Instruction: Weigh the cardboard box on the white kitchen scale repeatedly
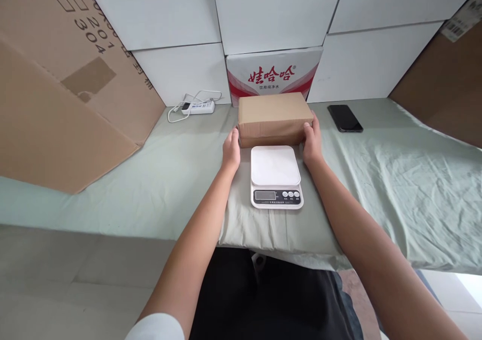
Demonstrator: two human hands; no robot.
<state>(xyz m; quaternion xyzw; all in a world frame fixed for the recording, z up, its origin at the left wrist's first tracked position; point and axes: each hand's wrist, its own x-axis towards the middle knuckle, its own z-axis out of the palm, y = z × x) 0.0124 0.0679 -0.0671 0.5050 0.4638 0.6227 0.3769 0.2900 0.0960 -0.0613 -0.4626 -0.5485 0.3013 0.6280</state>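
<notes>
Because the brown cardboard box [273, 118] is wide, the left hand [231, 151] and right hand [312, 143] press flat against its opposite ends, clamping it between them. It sits on the green cloth [395, 179] just behind the white kitchen scale [276, 177], whose bare platform faces up, readout toward the person.

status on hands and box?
Left hand and right hand grip the ends of the brown box. Box on the cloth, just behind the white scale. Scale platform bare; phone off to the right.
</notes>
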